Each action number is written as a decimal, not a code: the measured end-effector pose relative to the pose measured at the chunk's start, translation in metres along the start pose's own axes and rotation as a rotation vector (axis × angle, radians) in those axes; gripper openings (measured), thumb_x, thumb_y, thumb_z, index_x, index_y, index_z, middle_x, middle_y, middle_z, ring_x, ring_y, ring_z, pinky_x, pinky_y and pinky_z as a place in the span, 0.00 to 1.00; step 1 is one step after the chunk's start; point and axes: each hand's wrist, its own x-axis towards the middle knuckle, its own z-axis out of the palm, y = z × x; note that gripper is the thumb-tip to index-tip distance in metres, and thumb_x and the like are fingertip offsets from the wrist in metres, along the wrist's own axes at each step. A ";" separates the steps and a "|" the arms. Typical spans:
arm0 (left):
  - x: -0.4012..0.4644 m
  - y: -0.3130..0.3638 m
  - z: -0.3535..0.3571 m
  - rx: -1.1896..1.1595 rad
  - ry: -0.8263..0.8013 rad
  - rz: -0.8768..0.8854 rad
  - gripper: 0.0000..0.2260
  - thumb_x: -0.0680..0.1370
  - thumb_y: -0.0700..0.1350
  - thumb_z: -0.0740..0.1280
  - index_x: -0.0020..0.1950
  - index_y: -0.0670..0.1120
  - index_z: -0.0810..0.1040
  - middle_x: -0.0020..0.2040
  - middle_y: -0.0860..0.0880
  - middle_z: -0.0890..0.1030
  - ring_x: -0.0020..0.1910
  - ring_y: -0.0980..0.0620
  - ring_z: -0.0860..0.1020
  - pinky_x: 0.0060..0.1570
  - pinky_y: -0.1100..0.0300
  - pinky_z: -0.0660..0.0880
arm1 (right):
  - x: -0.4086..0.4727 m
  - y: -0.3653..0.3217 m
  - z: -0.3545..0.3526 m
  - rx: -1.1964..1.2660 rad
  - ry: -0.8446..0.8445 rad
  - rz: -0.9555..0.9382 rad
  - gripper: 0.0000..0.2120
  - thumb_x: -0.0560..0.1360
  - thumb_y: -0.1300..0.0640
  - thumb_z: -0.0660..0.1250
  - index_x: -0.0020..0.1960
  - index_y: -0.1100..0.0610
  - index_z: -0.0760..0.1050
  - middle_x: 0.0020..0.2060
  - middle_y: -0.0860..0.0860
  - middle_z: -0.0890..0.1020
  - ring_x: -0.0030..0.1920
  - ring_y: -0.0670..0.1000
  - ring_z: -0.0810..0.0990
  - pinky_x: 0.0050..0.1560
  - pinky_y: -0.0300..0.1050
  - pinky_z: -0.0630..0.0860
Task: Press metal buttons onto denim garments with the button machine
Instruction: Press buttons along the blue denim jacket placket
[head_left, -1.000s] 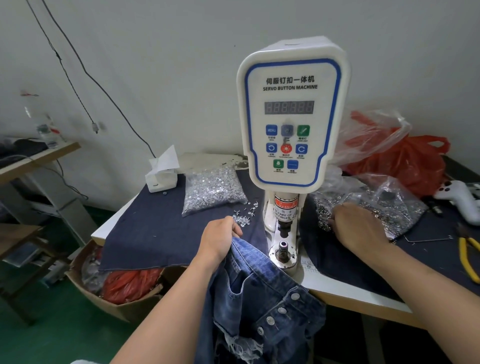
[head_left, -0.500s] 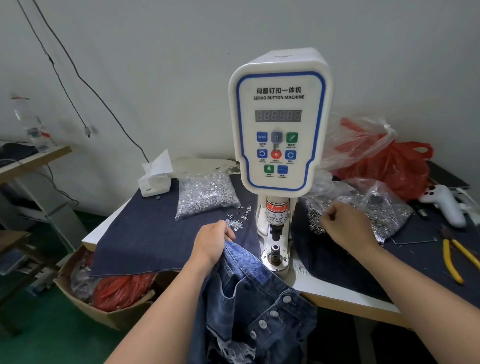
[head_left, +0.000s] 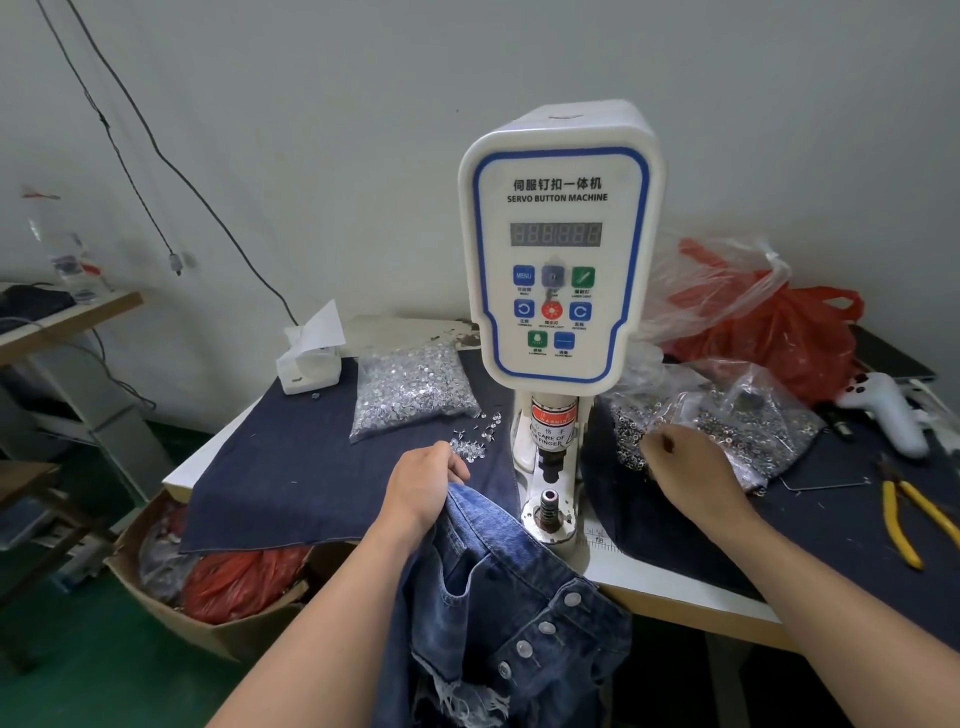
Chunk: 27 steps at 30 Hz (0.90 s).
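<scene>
Left hand (head_left: 427, 486) gripping jeans (head_left: 498, 597) beside the machine (head_left: 558, 260); right hand (head_left: 685, 467) curled over the button bag (head_left: 737, 415), contents impossible to tell.

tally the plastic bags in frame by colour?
Clear bags holding metal parts: 2, bag of studs and bag of ring parts
Red bags: 2, red bag on the table and red bag in the cardboard box
Total: 4

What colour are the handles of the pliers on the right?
Yellow handles on the pliers, seen in the head view.
</scene>
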 end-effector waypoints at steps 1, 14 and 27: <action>0.000 0.000 0.000 0.000 0.001 0.000 0.18 0.80 0.43 0.59 0.34 0.42 0.81 0.31 0.49 0.82 0.34 0.50 0.77 0.40 0.56 0.71 | -0.003 -0.002 0.001 0.129 -0.025 0.041 0.18 0.81 0.54 0.62 0.34 0.62 0.72 0.27 0.56 0.77 0.28 0.52 0.72 0.33 0.48 0.66; 0.001 -0.002 -0.001 -0.014 -0.019 -0.007 0.18 0.80 0.43 0.58 0.35 0.42 0.81 0.32 0.47 0.82 0.33 0.51 0.76 0.39 0.56 0.71 | -0.058 -0.066 0.025 1.148 -0.531 0.708 0.06 0.76 0.60 0.72 0.41 0.60 0.77 0.28 0.49 0.74 0.20 0.42 0.64 0.21 0.33 0.57; -0.002 0.000 -0.001 -0.057 -0.034 -0.024 0.16 0.75 0.47 0.58 0.34 0.43 0.81 0.32 0.47 0.82 0.34 0.50 0.76 0.40 0.56 0.71 | -0.065 -0.080 0.025 1.136 -0.478 0.666 0.06 0.79 0.61 0.69 0.46 0.64 0.79 0.28 0.53 0.79 0.23 0.44 0.68 0.21 0.34 0.63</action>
